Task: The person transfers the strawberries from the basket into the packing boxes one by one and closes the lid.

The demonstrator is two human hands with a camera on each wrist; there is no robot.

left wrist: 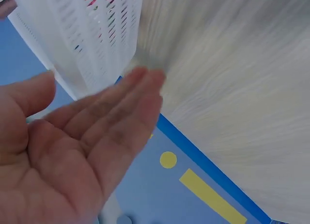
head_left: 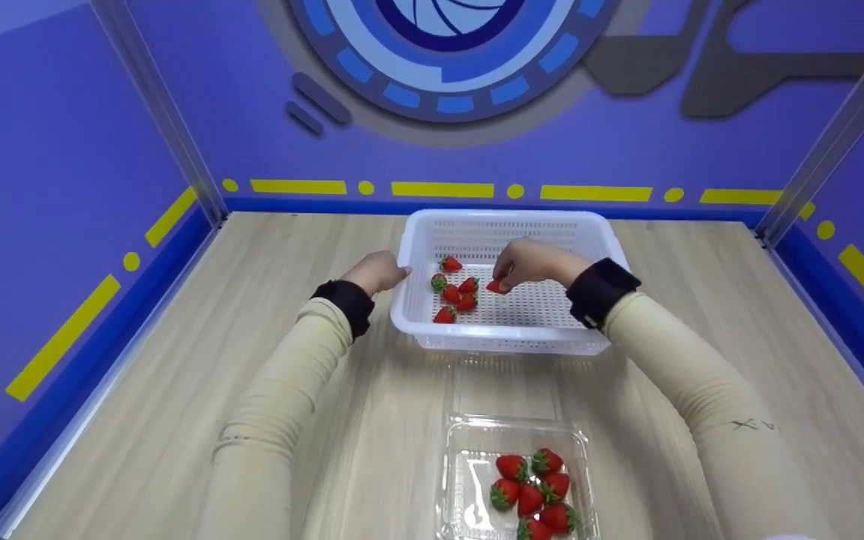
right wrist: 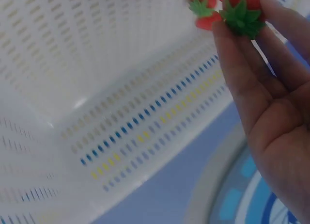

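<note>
My right hand (head_left: 528,262) is inside the white plastic basket (head_left: 507,331) and pinches a strawberry (head_left: 495,286) between thumb and fingers. In the right wrist view, the green leaves of that strawberry (right wrist: 241,19) face the camera. Several loose strawberries (head_left: 466,301) lie on the left part of the basket's floor. Beside the basket's left wall is my left hand (head_left: 376,272). The left wrist view shows that hand (left wrist: 82,141) with its fingers fairly straight and nothing held; whether the thumb touches the rim I cannot tell.
In front of the basket, a clear plastic box (head_left: 443,480) with its lid (head_left: 505,390) folded back holds several strawberries (head_left: 529,499). Both stand on a wooden tabletop (head_left: 372,420). Blue-purple printed panels (head_left: 252,150) enclose the back and sides.
</note>
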